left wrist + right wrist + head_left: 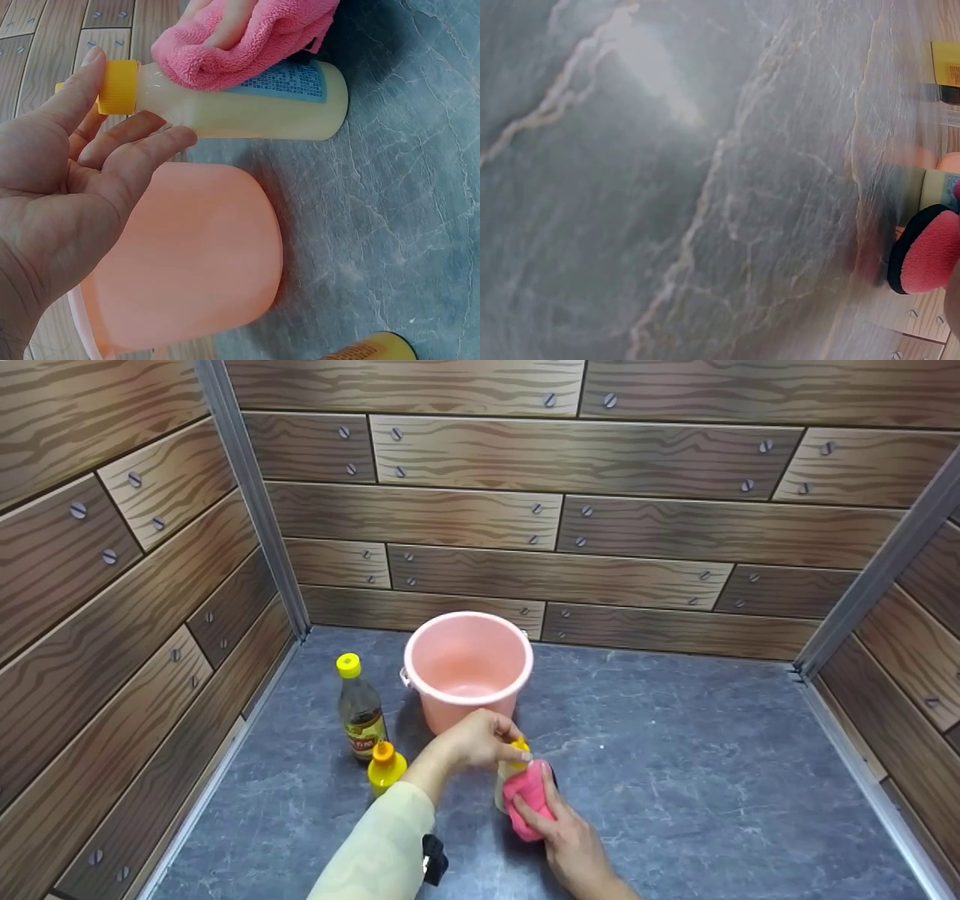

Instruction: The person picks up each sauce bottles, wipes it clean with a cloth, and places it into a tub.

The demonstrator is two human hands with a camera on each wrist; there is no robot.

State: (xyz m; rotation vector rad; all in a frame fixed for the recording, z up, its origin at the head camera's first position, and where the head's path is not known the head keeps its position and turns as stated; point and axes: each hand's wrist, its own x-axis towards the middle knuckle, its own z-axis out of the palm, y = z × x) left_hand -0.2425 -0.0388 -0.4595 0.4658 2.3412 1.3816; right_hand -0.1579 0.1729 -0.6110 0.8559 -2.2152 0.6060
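A pale cream bottle (262, 116) with a yellow cap (118, 86) and a blue label stands on the grey surface in front of the bucket. My left hand (474, 744) pinches the cap between thumb and fingers. Against the bottle's side, my right hand (571, 836) presses and grips a bunched pink cloth (529, 802). The cloth covers part of the label. In the right wrist view the cloth's black edge (911, 251) shows at the far right, and most of that hand is out of frame.
A pink bucket (469, 699) stands just behind my hands. To its left are a dark sauce bottle (361, 709) with a yellow cap and a yellow bottle (386, 772) near my left forearm. Wood-patterned walls (600, 457) enclose the grey marbled surface (697, 765).
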